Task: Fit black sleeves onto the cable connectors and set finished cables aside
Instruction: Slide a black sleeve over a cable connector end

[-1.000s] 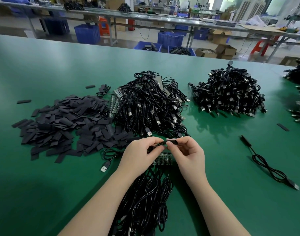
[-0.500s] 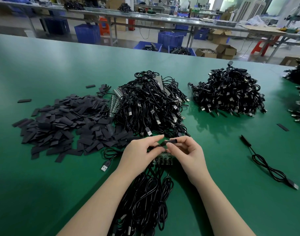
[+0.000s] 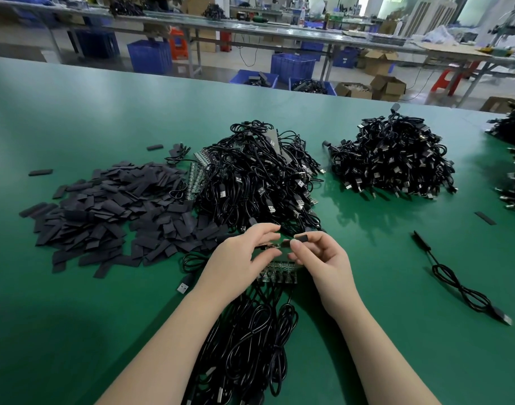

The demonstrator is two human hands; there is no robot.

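Observation:
My right hand (image 3: pixel 323 258) pinches a small black sleeve (image 3: pixel 300 238) between thumb and fingertips. Just left of it, my left hand (image 3: pixel 244 258) pinches the connector end (image 3: pixel 272 247) of a cable, with the two hands close together above a strip of small green circuit boards (image 3: pixel 276 273). From that strip a bundle of black cables (image 3: pixel 250 340) runs toward me between my forearms. A flat heap of loose black sleeves (image 3: pixel 110 214) lies at the left. One cable (image 3: pixel 460 287) lies alone on the right.
A pile of black USB cables (image 3: pixel 259 176) sits straight ahead and a second pile (image 3: pixel 393 162) at the right rear, both on the green table (image 3: pixel 75 317). More cable heaps (image 3: pixel 513 171) are at the far right edge. A stray sleeve (image 3: pixel 485 218) lies on the right.
The sleeve in my right hand has shifted slightly right, opening a small gap between it and the connector in my left hand. Both hands stay in the same spot.

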